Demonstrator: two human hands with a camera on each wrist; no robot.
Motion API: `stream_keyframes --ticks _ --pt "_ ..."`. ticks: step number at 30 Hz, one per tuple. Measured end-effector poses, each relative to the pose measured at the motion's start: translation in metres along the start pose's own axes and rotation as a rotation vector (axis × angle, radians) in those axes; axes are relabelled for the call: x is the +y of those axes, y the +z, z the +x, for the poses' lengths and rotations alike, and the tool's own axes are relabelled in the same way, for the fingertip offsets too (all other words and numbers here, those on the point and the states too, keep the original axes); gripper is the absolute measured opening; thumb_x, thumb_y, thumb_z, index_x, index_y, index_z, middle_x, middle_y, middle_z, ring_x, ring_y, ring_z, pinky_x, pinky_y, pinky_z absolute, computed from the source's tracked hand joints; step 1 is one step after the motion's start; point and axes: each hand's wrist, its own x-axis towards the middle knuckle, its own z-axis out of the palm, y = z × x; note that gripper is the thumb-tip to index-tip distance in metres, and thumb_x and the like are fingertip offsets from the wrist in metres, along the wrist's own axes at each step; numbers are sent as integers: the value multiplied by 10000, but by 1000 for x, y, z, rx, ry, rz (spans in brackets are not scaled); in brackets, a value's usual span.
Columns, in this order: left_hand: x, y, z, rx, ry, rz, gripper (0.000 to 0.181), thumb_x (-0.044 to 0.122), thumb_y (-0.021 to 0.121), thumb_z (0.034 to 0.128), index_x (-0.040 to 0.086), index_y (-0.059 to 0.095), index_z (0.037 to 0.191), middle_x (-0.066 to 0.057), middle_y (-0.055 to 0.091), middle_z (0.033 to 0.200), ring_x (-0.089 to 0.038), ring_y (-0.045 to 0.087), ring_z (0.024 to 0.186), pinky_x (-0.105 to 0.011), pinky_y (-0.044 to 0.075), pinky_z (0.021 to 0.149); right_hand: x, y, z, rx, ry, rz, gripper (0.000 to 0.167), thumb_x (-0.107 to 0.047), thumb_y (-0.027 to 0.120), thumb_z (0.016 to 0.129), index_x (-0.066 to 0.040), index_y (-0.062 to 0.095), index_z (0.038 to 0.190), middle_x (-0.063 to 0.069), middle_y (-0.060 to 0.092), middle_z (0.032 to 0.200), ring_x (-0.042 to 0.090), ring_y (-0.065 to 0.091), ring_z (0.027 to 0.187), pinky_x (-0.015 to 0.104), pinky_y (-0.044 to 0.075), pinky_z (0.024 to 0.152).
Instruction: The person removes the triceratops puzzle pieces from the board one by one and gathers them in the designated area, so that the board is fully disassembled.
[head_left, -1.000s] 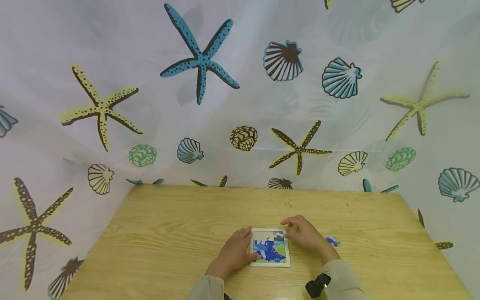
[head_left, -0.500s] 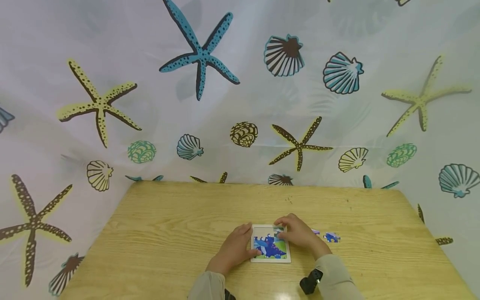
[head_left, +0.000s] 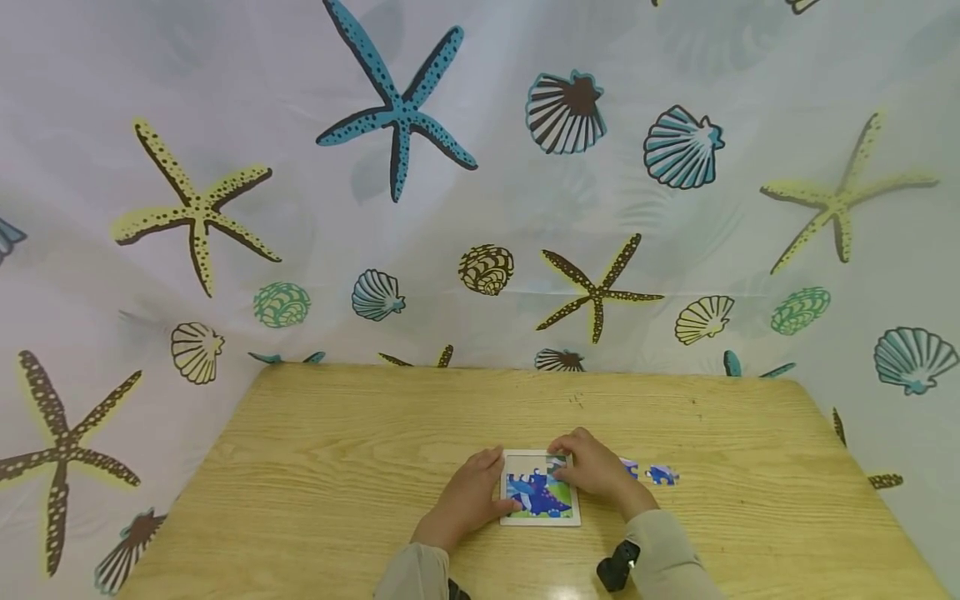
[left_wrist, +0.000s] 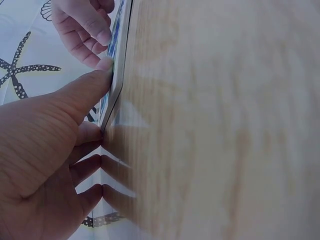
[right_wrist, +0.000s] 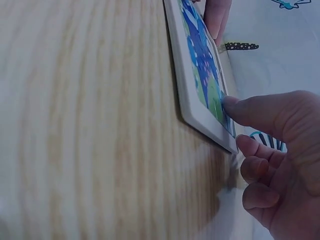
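Note:
A white-framed jigsaw puzzle (head_left: 539,498) with a blue dinosaur picture lies flat on the table, its upper left part bare. My left hand (head_left: 465,493) holds its left side, thumb over the border and fingers along the outer edge. At the upper right corner my right hand (head_left: 596,467) grips the frame. Its thumb (right_wrist: 250,111) presses on the picture near a dark green corner piece (head_left: 553,463), which it partly covers. The other fingers of that hand curl at the frame's outer edge. Just right of this hand lies a purple-blue puzzle piece (head_left: 631,468), partly hidden.
Another loose blue puzzle piece (head_left: 662,475) lies farther right on the wooden table (head_left: 360,450). A white curtain (head_left: 480,200) printed with starfish and shells surrounds the table's back and sides.
My right hand has shifted left onto the puzzle's upper right corner, its thumb coming down on the picture. This uncovered a second loose piece. The left hand keeps its place.

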Motion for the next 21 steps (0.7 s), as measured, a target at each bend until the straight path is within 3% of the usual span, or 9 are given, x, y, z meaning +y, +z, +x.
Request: stream_keyframes --ticks 7,21 --pt "2 -1 -1 -6 1 -1 789 467 679 831 -28 431 1393 -126 353 1494 -301 335 1361 -430 291 1119 0 0 -1 -9 -15 -51 181 -152 725 827 -161 654 993 14 493 943 164 511 851 396 491 789" --pt "1 0 -2 -11 -18 -18 796 472 672 836 -10 410 1412 -108 336 1507 -289 317 1374 -420 284 1124 -2 -2 2 -44 1 -8 148 -121 701 849 -155 633 975 21 464 953 172 486 845 381 476 796"
